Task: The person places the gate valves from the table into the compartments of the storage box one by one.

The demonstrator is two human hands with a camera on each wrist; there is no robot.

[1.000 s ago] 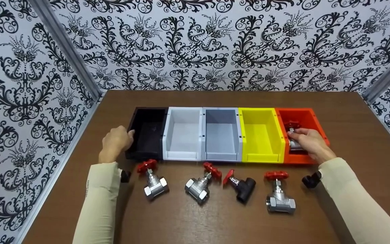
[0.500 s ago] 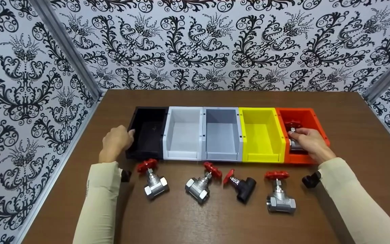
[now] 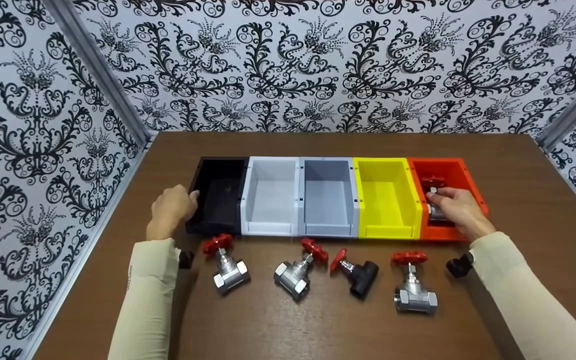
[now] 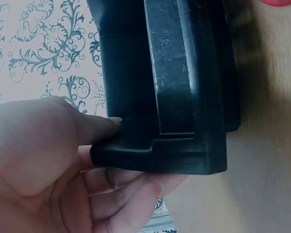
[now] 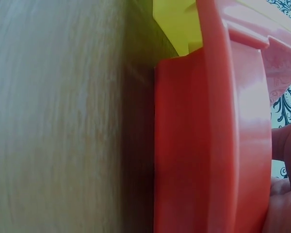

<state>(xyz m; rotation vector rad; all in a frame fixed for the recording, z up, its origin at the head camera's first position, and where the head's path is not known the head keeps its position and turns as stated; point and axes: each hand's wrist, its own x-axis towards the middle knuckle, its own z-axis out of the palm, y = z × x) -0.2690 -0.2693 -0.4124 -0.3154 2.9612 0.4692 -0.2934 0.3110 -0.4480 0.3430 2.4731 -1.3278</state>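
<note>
Silvery metal sits pinched between the thumb and fingers of my right hand (image 3: 460, 209): I grasp a metal valve with a round red handwheel (image 3: 436, 214) down inside the orange-red plastic bin (image 3: 440, 233), the wheel toward the bin's back and the body nearer its front. My left hand (image 3: 172, 205) grips the outer side wall of the black plastic bin (image 3: 225, 192) at the other end of the row, thumb inside, the other fingers outside. Between these two, side by side and touching, stand a white plastic bin (image 3: 270, 229), a grey plastic bin (image 3: 326, 230) and a bright yellow plastic bin (image 3: 388, 231). In front of the row, on the brown wood-grain counter (image 3: 318, 330), lie, left to right, a silvery valve with a red handwheel (image 3: 229, 274), a similar one leaning the opposite way (image 3: 293, 276), a smaller black tee-shaped valve with a red handle (image 3: 364, 280), and a silvery T-shaped valve (image 3: 414, 299), its red wheel toward the bins. Beige sleeves (image 3: 145, 295) cover my forearms. Behind rises a white wall with black scrollwork (image 3: 288, 75).
</note>
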